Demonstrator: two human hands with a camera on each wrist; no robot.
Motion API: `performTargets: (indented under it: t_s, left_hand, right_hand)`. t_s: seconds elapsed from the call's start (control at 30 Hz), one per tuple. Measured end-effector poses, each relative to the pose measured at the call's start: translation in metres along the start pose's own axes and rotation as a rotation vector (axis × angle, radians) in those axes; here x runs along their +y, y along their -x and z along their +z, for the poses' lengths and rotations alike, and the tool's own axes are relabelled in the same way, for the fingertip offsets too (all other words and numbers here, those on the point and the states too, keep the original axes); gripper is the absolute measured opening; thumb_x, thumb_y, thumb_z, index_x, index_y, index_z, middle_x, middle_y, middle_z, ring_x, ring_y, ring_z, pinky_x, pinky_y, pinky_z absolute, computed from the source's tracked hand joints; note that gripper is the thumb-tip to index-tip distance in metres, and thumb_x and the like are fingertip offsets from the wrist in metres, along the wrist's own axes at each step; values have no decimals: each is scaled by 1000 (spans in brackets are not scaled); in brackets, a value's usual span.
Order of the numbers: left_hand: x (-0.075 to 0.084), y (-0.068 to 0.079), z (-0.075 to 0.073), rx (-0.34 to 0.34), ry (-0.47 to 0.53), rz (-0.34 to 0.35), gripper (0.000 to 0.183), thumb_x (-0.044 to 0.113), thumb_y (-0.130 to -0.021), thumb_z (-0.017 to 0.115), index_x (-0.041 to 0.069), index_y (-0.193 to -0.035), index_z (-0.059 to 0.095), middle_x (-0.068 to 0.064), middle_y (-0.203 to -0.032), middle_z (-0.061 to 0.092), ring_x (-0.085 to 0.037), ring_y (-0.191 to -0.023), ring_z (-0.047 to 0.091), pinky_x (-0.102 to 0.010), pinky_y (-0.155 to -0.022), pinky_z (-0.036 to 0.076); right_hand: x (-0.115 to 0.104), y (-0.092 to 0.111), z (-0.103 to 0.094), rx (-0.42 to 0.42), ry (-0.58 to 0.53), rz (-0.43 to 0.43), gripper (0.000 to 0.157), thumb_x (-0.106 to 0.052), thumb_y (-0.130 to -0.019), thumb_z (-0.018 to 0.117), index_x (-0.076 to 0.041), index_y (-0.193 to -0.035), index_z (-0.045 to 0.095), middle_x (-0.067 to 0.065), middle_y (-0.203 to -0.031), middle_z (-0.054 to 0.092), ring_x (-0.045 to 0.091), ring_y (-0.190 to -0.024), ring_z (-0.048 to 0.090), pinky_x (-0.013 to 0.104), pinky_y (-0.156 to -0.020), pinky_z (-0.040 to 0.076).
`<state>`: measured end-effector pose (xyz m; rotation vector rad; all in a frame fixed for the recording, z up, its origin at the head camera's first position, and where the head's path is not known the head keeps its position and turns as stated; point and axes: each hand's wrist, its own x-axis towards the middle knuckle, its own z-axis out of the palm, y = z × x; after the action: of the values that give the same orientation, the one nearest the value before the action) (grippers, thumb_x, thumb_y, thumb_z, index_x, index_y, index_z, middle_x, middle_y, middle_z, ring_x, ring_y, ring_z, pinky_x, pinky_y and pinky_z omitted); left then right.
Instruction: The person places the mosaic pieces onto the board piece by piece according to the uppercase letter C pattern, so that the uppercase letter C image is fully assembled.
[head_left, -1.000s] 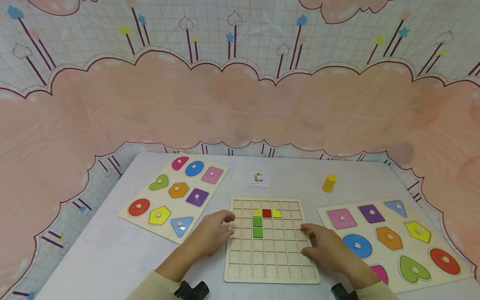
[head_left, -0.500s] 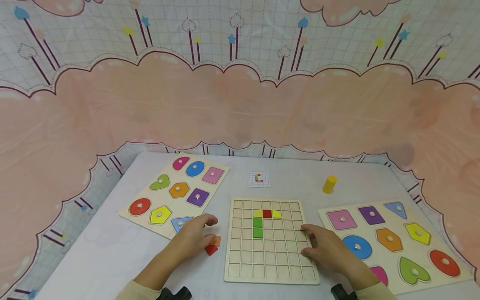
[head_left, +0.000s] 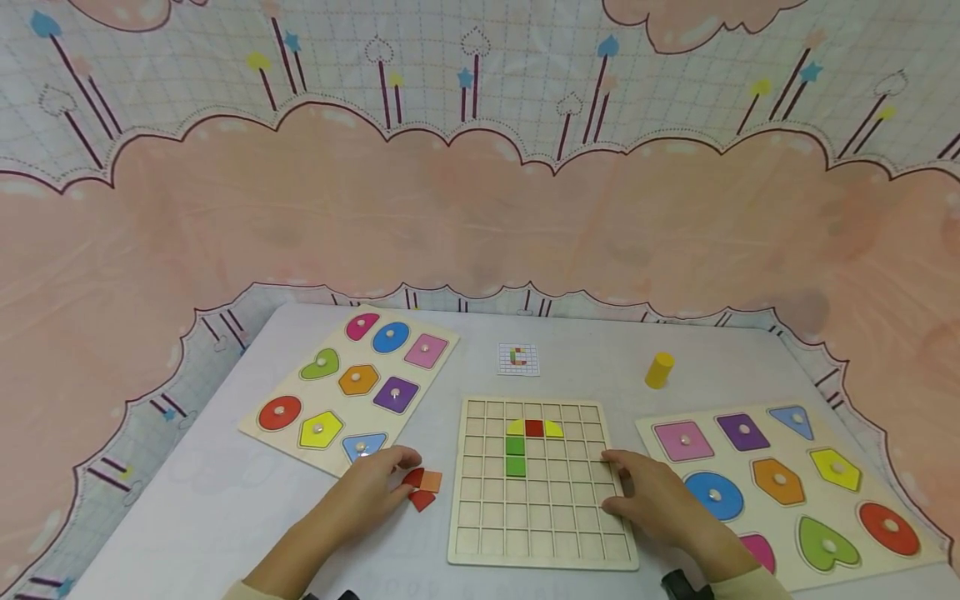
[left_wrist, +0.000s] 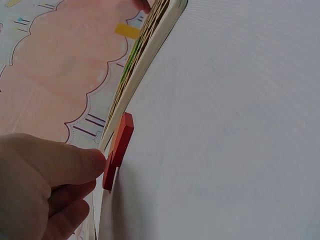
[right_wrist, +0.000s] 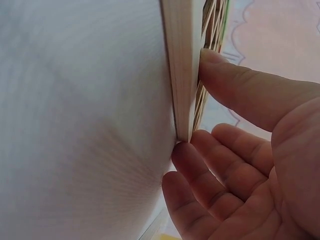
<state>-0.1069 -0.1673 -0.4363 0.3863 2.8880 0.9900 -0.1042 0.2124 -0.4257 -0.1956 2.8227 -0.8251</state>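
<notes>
Resting on the right edge of the pale wooden grid board (head_left: 555, 518), apparently to steady it, the right hand (head_left: 648, 493) has a wide grip. The left hand (head_left: 369, 493), grip parted, is at the flat red pieces (head_left: 423, 501) and flat orange square (head_left: 431, 482), perhaps set left of the board for easy reach.

white table (head_left: 210, 508) | grid board (head_left: 543, 533) | left puzzle (head_left: 352, 419) | right puzzle (head_left: 821, 498) | card (head_left: 517, 359) | cylinder (head_left: 659, 371) | tiles (head_left: 431, 482)
</notes>
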Motion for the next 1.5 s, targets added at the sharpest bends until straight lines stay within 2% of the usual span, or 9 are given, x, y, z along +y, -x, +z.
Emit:
performTargets:
  t_s: [0.17, 0.4, 0.57, 0.77, 1.0, 1.3, 1.5]
  left_hand:
    - [-3, -1, 2, -13, 2, 19, 29, 1, -85, 77, 9, -111, 69, 3, -104, 69, -21, -103, 63, -44, -93, 53]
    - [-6, -7, 5, -56, -10, 65, 25, -1, -88, 73, 10, -110, 69, 3, -102, 69, -17, -98, 63, -42, -91, 54]
    - [-5, -11, 6, -77, -17, 39, 22, 0, -89, 72, 10, -109, 69, 4, -99, 66, -17, -95, 60, -41, -89, 55]
    - [-4, -14, 6, -56, -67, 28, 22, -1, -88, 73, 5, -108, 68, 3, -95, 63, -18, -90, 56, -41, -86, 56]
    - [-4, -16, 6, -37, -113, 17, 28, 6, -87, 77, 3, -112, 67, 0, -100, 65, -19, -93, 57, -42, -90, 54]
    - [-6, -13, 1, -38, -80, 32, 28, -4, -86, 73, 3, -112, 68, 2, -99, 65, -18, -95, 59, -40, -90, 55]
    - [-6, -15, 0, -26, -82, 41, 29, -3, -85, 74, 2, -113, 67, 0, -101, 65, -20, -95, 58, -43, -90, 54]
  right_hand:
    - [0, 0, 0, 2, 1, -5, 62, -21, -80, 84, -5, -135, 59, 5, -114, 65, 23, -104, 59, 55, -95, 48]
    - [0, 0, 0, 1, -3, -3, 63, -21, -80, 84, -5, -135, 59, 5, -115, 65, 24, -105, 59, 55, -96, 47]
    - [0, 0, -1, 2, -6, -1, 63, -22, -80, 84, -6, -135, 58, 5, -116, 65, 24, -105, 59, 55, -96, 48]
    - [0, 0, 0, 7, 1, -11, 63, -22, -80, 84, -6, -135, 59, 5, -114, 66, 24, -105, 59, 55, -95, 48]
    - [0, 0, 1, 10, 6, -4, 61, -20, -80, 84, -6, -134, 59, 4, -113, 66, 22, -102, 60, 52, -92, 50]
    - [1, -1, 1, 5, 17, 7, 62, -21, -80, 84, -6, -134, 59, 4, -110, 66, 24, -103, 60, 54, -94, 48]
    - [1, -1, 1, 8, 25, 3, 62, -21, -80, 84, -6, -135, 59, 4, -110, 66, 24, -103, 60, 54, -94, 48]
